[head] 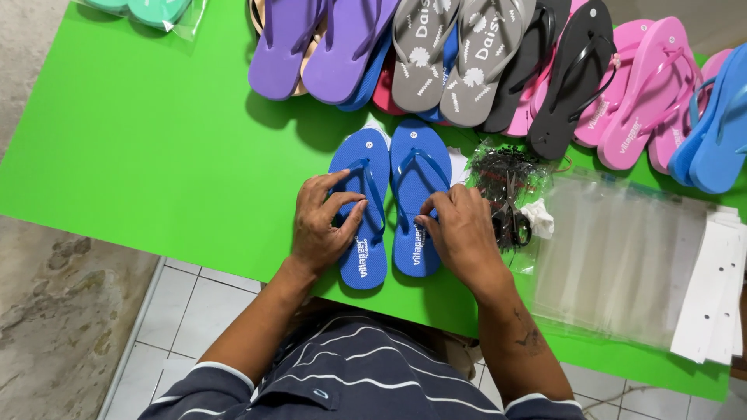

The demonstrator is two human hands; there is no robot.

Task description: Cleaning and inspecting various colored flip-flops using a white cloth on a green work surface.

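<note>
Two blue flip-flops lie side by side on the green table (140,148), soles down and toes pointing away from me. My left hand (320,225) rests on the left flip-flop (361,167), fingers curled over its strap. My right hand (461,233) presses on the right flip-flop (419,163), fingertips pinching near the strap at its middle. Neither sandal is lifted off the table.
A row of flip-flops lines the far edge: purple (315,43), grey (451,54), black (564,74), pink (642,89) and blue (720,124). A bag of small black fasteners (506,175), clear plastic bags (615,257) and white cards (712,288) lie to the right. Tiled floor shows below the near edge.
</note>
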